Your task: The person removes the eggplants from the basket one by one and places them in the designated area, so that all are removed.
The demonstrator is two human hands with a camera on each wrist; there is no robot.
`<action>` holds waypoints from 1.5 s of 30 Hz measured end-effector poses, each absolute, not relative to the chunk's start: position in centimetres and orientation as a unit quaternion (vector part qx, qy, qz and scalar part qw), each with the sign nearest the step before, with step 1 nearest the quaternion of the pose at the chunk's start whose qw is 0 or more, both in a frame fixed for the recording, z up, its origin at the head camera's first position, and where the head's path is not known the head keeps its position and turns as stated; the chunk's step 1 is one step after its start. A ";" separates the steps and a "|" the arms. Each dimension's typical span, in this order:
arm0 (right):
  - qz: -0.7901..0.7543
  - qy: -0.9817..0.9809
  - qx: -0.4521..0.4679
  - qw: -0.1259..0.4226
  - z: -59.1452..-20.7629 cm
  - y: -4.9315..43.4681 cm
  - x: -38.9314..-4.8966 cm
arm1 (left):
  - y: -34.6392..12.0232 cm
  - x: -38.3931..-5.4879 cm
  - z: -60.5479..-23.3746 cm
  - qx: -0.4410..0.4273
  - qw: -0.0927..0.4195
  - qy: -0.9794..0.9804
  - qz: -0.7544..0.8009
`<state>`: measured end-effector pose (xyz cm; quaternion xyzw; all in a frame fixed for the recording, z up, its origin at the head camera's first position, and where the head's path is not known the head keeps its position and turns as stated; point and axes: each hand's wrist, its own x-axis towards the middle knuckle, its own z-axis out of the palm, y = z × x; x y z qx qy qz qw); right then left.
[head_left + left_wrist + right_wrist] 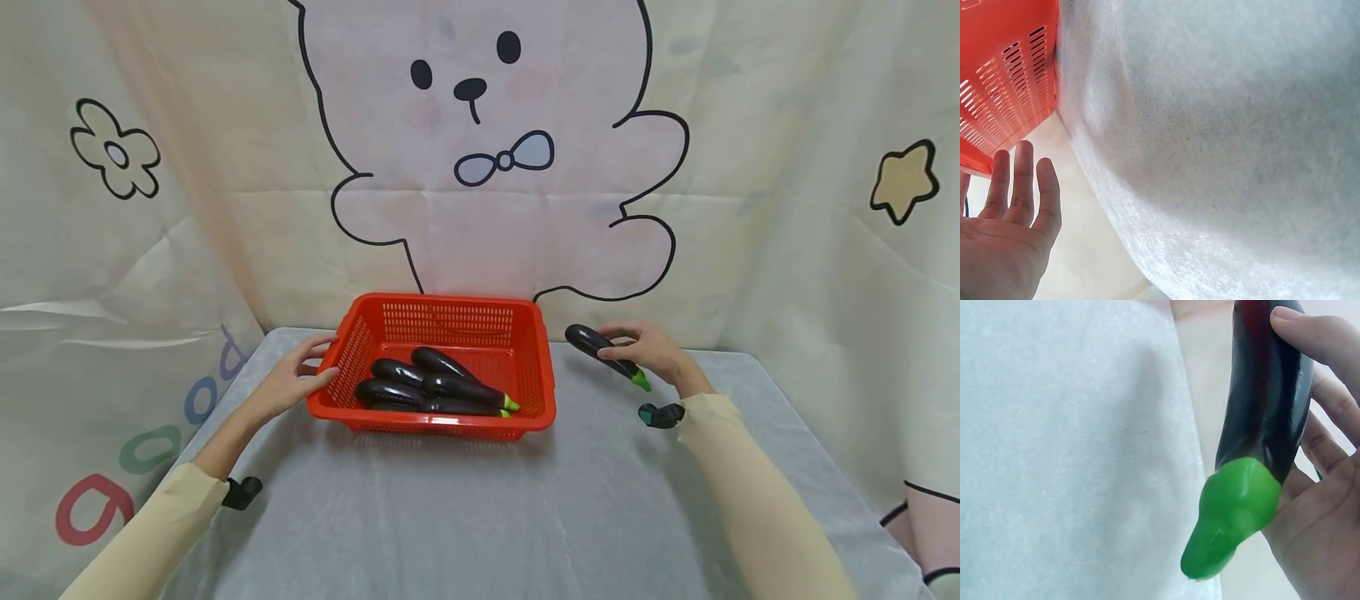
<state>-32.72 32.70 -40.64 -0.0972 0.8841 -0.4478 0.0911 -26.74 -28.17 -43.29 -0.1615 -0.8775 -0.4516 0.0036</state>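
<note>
On grey cloth [480,517], I see a red basket [352,414] of eggplants [459,387] beside the spread left hand [288,383]; to its right, the right hand [651,348] pinches another eggplant [1263,419] by its body.

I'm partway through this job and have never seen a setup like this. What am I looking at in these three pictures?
There is no robot here: you see a person's two bare hands. The wide picture is taken from the head, looking forward and down; the other two are taken from the left and right wrists. On the grey-covered table stands a red plastic basket with several dark eggplants lying inside. The right hand holds one more eggplant, to the right of the basket; the right-wrist picture shows its green end close up. The left hand holds nothing; its fingers reach to the basket's left rim, though whether they touch it is hard to tell.
</note>
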 end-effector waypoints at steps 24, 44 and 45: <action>-0.507 0.855 -0.003 0.110 -44.2 31.2 -32.9 | -28.2 -26.5 -43.1 -0.163 0.008 -0.879 -0.447; -0.514 0.849 0.037 0.114 -45.0 30.7 -32.9 | -28.2 -26.7 -43.2 -0.161 0.006 -0.881 -0.445; -0.512 0.850 0.042 0.117 -45.0 30.7 -32.9 | -28.2 -26.7 -43.3 -0.161 0.006 -0.881 -0.446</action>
